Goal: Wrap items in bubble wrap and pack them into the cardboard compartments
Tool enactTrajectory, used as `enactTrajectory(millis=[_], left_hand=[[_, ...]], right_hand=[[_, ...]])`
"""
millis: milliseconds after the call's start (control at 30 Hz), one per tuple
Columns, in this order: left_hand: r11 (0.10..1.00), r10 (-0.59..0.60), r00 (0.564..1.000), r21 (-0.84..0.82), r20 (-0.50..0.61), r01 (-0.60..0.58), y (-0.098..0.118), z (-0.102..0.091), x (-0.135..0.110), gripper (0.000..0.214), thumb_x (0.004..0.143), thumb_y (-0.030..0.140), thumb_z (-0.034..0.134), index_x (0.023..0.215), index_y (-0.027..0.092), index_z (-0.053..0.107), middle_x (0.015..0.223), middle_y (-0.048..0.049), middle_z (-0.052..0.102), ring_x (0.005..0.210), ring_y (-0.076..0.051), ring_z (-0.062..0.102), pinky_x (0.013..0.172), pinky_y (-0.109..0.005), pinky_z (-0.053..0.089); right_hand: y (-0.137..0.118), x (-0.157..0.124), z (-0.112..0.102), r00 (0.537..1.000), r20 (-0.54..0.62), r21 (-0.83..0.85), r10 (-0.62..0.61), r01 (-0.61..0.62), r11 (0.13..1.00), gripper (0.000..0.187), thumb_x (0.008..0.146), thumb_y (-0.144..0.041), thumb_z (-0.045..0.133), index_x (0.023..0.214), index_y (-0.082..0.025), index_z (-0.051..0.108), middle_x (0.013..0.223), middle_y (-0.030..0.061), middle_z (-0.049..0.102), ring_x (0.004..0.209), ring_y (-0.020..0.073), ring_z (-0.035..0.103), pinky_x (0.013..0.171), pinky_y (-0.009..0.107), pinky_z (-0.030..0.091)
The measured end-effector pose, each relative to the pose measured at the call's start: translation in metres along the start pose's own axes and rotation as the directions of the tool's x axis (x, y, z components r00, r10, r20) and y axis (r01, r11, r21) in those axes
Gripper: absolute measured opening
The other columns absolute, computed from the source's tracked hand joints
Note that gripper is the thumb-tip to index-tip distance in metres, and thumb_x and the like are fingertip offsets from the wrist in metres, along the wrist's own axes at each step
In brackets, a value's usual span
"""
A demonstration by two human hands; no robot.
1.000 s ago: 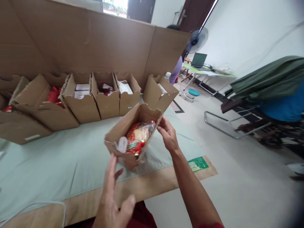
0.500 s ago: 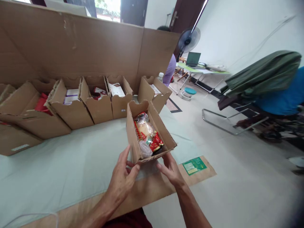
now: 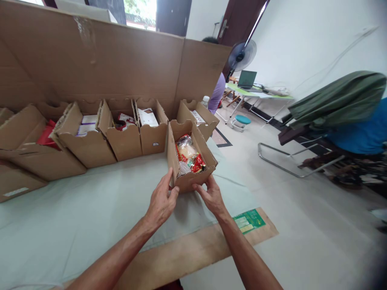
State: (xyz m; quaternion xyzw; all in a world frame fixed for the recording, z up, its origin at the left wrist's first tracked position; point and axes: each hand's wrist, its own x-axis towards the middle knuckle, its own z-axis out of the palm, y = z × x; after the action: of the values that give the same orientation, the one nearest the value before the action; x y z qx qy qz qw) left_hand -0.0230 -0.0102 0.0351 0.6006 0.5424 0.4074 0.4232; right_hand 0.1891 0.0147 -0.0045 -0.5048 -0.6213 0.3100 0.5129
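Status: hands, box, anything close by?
Left hand and right hand holding cardboard box's near end; red packaging inside; neighbouring boxes close beyond.

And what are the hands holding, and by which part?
The box with red packaging: left hand at its near left corner, right hand at its near right corner.

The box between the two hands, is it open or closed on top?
Open: nothing covers the box, and a red packet shows inside.

Single head-worn camera, above near edge of table [image 3: 99, 201], facing forward and down. Left hand [image 3: 161, 197], right hand [image 3: 211, 196] and box [image 3: 192, 181] close, near centre; cardboard wall [image 3: 121, 60] farther off; door [image 3: 240, 20] beyond.
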Motion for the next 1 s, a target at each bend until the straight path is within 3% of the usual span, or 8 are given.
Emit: enactTrajectory(millis=[167, 400, 667, 800, 1000], left_hand=[[0.999, 0.029, 0.998, 0.045, -0.054, -0.026, 0.008, -0.001, 0.014, 0.069, 0.089, 0.026, 0.054, 0.157, 0.019, 0.042, 0.147, -0.0124, 0.060, 0.088, -0.018, 0.064, 0.088, -0.037, 0.055], [0.978, 0.165, 0.977, 0.147, -0.133, -0.145, -0.004, 0.010, 0.000, 0.062, 0.096, 0.027, 0.049, 0.156, 0.019, 0.042, 0.149, -0.0143, 0.059, 0.097, -0.021, 0.068, 0.096, -0.041, 0.057], [0.928, 0.303, 0.950, 0.253, -0.080, -0.275, -0.012, 0.037, 0.011, 0.060, 0.096, 0.019, 0.049, 0.156, 0.021, 0.040, 0.151, -0.0135, 0.056, 0.118, -0.022, 0.068, 0.107, -0.040, 0.055], [0.902, 0.349, 0.931, 0.308, -0.103, -0.304, -0.008, 0.042, 0.017, 0.061, 0.095, 0.014, 0.046, 0.156, 0.020, 0.039, 0.152, -0.0137, 0.055, 0.133, -0.025, 0.060, 0.107, -0.039, 0.055], [0.907, 0.366, 0.927, 0.258, -0.087, -0.334, -0.012, 0.027, 0.027, 0.063, 0.092, 0.009, 0.046, 0.153, 0.024, 0.046, 0.145, -0.0097, 0.061, 0.129, -0.021, 0.063, 0.107, -0.036, 0.054]], right_hand=[[-0.005, 0.021, 0.003, 1.000, 0.009, 0.012, -0.030, 0.030, 0.999, 0.051, 0.085, -0.046, 0.076, 0.127, -0.023, 0.060, 0.124, 0.0090, 0.072, 0.110, 0.0270, 0.069, 0.098, 0.042, 0.056], [0.011, 0.020, -0.006, 0.997, 0.067, 0.056, -0.029, 0.026, 0.998, 0.055, 0.084, -0.052, 0.079, 0.130, -0.027, 0.062, 0.127, 0.0082, 0.072, 0.114, 0.0276, 0.068, 0.101, 0.042, 0.055], [0.019, 0.053, -0.031, 0.984, 0.174, 0.227, 0.026, -0.066, 0.972, 0.064, 0.077, -0.058, 0.084, 0.129, -0.027, 0.063, 0.137, 0.0092, 0.068, 0.129, 0.0297, 0.062, 0.112, 0.045, 0.050], [0.018, 0.051, -0.032, 0.989, 0.141, 0.183, 0.036, -0.062, 0.981, 0.066, 0.078, -0.061, 0.081, 0.130, -0.026, 0.062, 0.135, 0.0101, 0.069, 0.124, 0.0295, 0.064, 0.108, 0.044, 0.053], [0.024, 0.025, -0.012, 1.000, -0.027, 0.030, 0.012, -0.011, 0.999, 0.050, 0.088, -0.053, 0.073, 0.127, -0.024, 0.060, 0.117, 0.0091, 0.073, 0.105, 0.0264, 0.069, 0.096, 0.042, 0.057]])
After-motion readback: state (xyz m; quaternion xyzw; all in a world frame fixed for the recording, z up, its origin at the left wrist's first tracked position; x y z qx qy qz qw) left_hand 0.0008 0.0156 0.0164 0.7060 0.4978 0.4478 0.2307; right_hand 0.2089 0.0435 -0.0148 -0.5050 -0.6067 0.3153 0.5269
